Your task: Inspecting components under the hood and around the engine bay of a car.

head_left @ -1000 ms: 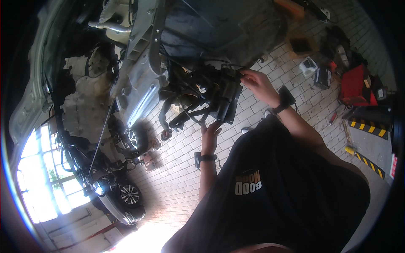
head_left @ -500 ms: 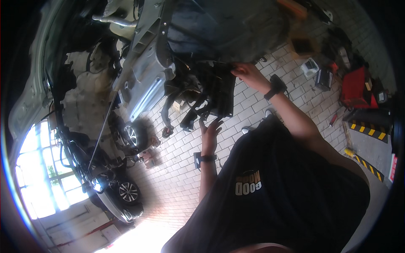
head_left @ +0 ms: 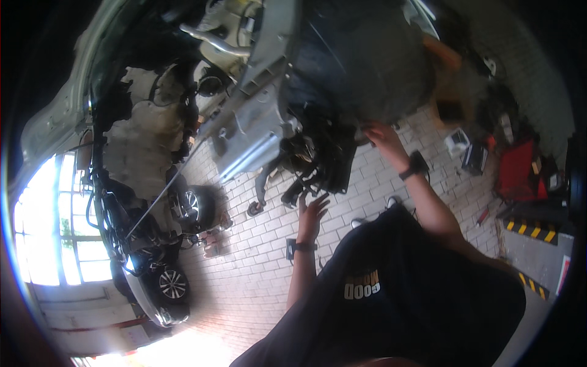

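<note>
A dark vehicle part, a flat black plastic panel [head_left: 340,164] with brackets along its left side, hangs below the raised car's underside. My right hand [head_left: 386,144] is at its upper right corner, fingers bent together on the edge. Under its lower edge is my left hand [head_left: 312,218], fingers spread and pointing up; the fingertips reach close to the brackets, and I cannot tell whether they touch. Above the panel bulges a large dark wheel-arch liner [head_left: 361,61]. A grey metal rail [head_left: 254,147] runs beside it on the left.
A thin rod [head_left: 160,202] slants down on the left. Car wheels [head_left: 173,284] show beyond, on the pale brick floor [head_left: 244,263]. At the right lie a red toolbox [head_left: 517,174], small boxes [head_left: 474,158] and a yellow-and-black striped edge [head_left: 531,232].
The whole view has shifted, so the car and panel appear further right and lower. Both hands stay by the panel; the left fingers look more spread.
</note>
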The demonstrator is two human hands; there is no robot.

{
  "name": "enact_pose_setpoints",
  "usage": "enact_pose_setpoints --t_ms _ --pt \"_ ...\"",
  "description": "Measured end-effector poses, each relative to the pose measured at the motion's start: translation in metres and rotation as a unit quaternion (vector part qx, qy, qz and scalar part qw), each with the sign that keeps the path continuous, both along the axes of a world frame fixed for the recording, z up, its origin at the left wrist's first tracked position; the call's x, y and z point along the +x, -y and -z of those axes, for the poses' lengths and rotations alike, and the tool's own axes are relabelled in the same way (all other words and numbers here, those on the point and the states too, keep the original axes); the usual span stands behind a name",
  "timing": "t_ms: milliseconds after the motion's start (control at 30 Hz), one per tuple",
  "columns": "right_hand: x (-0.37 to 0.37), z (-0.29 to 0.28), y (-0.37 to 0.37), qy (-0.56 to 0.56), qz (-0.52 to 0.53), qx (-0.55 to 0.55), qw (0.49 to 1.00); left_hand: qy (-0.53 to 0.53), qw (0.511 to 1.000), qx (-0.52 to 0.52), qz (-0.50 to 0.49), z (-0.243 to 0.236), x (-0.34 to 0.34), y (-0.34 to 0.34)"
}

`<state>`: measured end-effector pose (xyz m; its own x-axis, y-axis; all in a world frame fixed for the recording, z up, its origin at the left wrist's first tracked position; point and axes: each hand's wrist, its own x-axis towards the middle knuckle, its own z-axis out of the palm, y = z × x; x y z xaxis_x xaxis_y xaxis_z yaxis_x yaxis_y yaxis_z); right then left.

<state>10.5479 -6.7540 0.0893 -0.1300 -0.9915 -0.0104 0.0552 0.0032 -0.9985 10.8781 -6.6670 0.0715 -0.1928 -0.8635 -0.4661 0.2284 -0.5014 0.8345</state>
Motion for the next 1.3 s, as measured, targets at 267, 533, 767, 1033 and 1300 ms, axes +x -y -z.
enact_pose_setpoints --t_ms 267,533,767,1033,1300 --pt "-0.040 -0.044 -0.028 0.008 0.055 -0.033 0.998 -0.013 0.999 0.023 -0.035 0.001 0.020 -0.001" --pt "-0.046 -0.069 -0.032 0.050 0.114 -0.050 0.991 0.015 0.997 0.046 -0.056 0.035 0.048 -0.009" --pt "-0.040 -0.081 -0.033 0.069 0.073 -0.067 0.993 0.098 0.955 0.244 -0.137 0.181 0.100 -0.076" --pt "-0.048 -0.077 -0.029 0.071 0.091 -0.066 0.991 0.091 0.909 0.378 -0.151 0.258 0.148 -0.217" --pt "-0.031 -0.074 -0.012 0.068 0.073 -0.077 0.992 0.077 0.918 0.334 -0.201 0.227 0.147 -0.184"
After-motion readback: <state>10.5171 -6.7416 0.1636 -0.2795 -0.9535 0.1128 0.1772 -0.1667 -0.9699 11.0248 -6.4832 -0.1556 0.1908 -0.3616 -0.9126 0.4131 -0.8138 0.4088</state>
